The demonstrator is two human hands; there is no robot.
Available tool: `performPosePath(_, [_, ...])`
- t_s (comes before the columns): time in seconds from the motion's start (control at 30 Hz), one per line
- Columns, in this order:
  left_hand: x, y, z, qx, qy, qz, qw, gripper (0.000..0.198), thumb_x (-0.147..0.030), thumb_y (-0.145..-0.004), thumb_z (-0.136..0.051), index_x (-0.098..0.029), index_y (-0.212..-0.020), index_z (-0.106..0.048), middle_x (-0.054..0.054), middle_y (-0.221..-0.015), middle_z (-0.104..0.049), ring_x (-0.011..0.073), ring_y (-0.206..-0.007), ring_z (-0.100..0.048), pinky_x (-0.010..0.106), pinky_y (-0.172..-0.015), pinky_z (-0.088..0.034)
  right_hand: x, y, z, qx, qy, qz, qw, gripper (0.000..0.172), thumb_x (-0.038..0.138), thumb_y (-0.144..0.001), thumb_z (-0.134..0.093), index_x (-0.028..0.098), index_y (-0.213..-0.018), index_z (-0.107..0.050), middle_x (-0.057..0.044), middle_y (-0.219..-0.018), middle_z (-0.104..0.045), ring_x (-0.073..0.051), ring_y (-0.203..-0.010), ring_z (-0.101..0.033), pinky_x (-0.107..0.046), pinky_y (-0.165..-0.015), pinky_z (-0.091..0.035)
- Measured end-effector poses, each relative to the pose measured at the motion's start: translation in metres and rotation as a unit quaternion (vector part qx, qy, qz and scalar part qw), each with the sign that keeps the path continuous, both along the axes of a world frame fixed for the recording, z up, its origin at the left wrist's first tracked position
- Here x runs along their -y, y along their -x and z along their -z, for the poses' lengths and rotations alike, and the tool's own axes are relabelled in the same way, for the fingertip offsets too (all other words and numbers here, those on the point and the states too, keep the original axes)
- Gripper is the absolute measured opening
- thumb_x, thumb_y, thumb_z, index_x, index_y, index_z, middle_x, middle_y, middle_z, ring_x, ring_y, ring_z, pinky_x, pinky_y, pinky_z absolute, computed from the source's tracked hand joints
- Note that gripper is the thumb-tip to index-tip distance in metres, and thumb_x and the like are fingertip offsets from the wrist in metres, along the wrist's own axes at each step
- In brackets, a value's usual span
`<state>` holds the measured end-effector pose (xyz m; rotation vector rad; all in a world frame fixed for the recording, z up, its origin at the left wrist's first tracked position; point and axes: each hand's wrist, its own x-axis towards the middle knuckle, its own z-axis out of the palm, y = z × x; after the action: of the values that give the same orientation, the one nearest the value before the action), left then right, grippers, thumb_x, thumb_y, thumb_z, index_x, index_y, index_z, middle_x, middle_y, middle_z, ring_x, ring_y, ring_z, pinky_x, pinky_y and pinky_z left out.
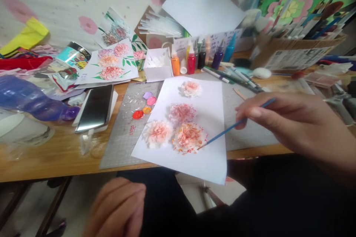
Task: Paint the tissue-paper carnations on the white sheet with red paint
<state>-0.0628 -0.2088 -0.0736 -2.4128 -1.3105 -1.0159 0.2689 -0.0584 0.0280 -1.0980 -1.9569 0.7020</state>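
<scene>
In my right hand (300, 126) is a thin blue paintbrush (230, 130), pinched between thumb and fingers. Its tip meets the lower right edge of an orange-red ruffled flower (189, 136) on a white sheet of paper (207, 109). Around that flower are a pink-red one (182, 113), a pale peach one (157, 133) and a smaller one (190, 89) higher up. The sheet overhangs the table's front edge. My left hand (118, 207) is below the table edge, fingers curled together, with no object showing in it. Red paint (138, 114) lies in a clear palette left of the paper.
A grey cutting mat (119, 152) lies under the paper. To the left are a phone (96, 108), a paper cup (25, 131) and a purple-blue bottle (33, 98). Several paint bottles (191, 61) stand behind, beside a small white box (158, 71). A cardboard box (300, 53) of brushes stands back right.
</scene>
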Motion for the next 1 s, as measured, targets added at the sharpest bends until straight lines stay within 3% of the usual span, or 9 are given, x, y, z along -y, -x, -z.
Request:
performPosePath(0.07, [-0.015,-0.001,-0.018,0.001,-0.045,-0.045,0.998,0.030,-0.007,-0.072,-0.065,-0.028,-0.094,-0.064,0.004,-0.083,-0.072,0.0219,-0.083,-0.065,0.042,-0.080,-0.057,0.000,0.000,-0.001,-0.013,0.008,0.004,1.000,0.028,0.043,-0.086,-0.063,0.022,-0.070,-0.070,-0.002,-0.069,-0.072,-0.011,-0.062,-0.065,-0.021,-0.059,-0.053])
performPosePath(0.13, [-0.030,0.003,-0.022,-0.025,-0.050,-0.055,0.997,0.030,-0.007,-0.073,-0.066,-0.026,-0.097,-0.065,0.006,-0.090,-0.071,0.0245,-0.090,-0.064,0.048,-0.087,-0.054,-0.001,0.000,-0.002,-0.036,0.016,0.011,0.999,0.025,0.040,-0.087,-0.062,0.021,-0.073,-0.070,-0.001,-0.067,-0.071,-0.009,-0.060,-0.064,-0.020,-0.060,-0.053])
performPosePath(0.3, [-0.048,0.014,-0.004,-0.024,-0.042,-0.045,0.998,0.035,0.000,-0.073,-0.066,-0.022,-0.100,-0.066,0.006,-0.097,-0.070,0.0228,-0.092,-0.066,0.046,-0.090,-0.055,-0.004,-0.001,-0.003,-0.018,0.018,-0.026,0.999,0.029,0.039,-0.087,-0.062,0.019,-0.068,-0.069,-0.002,-0.069,-0.072,-0.009,-0.063,-0.064,-0.018,-0.058,-0.051])
performPosePath(0.43, [-0.052,0.018,0.005,-0.014,-0.054,-0.041,0.998,0.035,0.004,-0.069,-0.067,-0.018,-0.096,-0.067,0.007,-0.094,-0.071,0.0214,-0.087,-0.068,0.038,-0.080,-0.057,-0.008,-0.007,0.003,-0.046,0.025,0.008,0.999,0.029,0.037,-0.089,-0.060,0.019,-0.069,-0.070,0.002,-0.063,-0.068,-0.004,-0.056,-0.059,-0.016,-0.059,-0.049])
performPosePath(0.67, [-0.056,0.021,0.009,-0.056,-0.094,-0.006,0.994,0.036,0.011,-0.059,-0.073,-0.009,-0.088,-0.069,0.013,-0.086,-0.072,0.0232,-0.080,-0.069,0.037,-0.074,-0.057,-0.020,-0.009,0.016,-0.050,-0.005,-0.027,0.998,0.032,0.039,-0.090,-0.059,0.018,-0.069,-0.071,0.001,-0.066,-0.071,-0.005,-0.059,-0.061,-0.016,-0.055,-0.045])
performPosePath(0.8, [-0.055,0.020,0.009,-0.053,-0.095,-0.008,0.994,0.033,0.011,-0.061,-0.072,-0.008,-0.088,-0.069,0.014,-0.085,-0.072,0.0232,-0.080,-0.069,0.038,-0.074,-0.056,-0.023,-0.012,0.017,-0.072,0.004,0.008,0.997,0.034,0.036,-0.091,-0.057,0.017,-0.065,-0.070,0.004,-0.059,-0.066,-0.001,-0.052,-0.053,-0.014,-0.052,-0.039])
performPosePath(1.0, [-0.055,0.019,0.009,-0.056,-0.093,-0.006,0.994,0.031,0.010,-0.064,-0.070,-0.009,-0.089,-0.069,0.013,-0.087,-0.072,0.0224,-0.081,-0.068,0.038,-0.074,-0.056,-0.028,-0.013,0.023,-0.092,0.050,-0.001,0.994,0.042,0.052,-0.084,-0.060,0.016,-0.065,-0.070,-0.001,-0.066,-0.070,-0.006,-0.058,-0.060,-0.019,-0.057,-0.044])
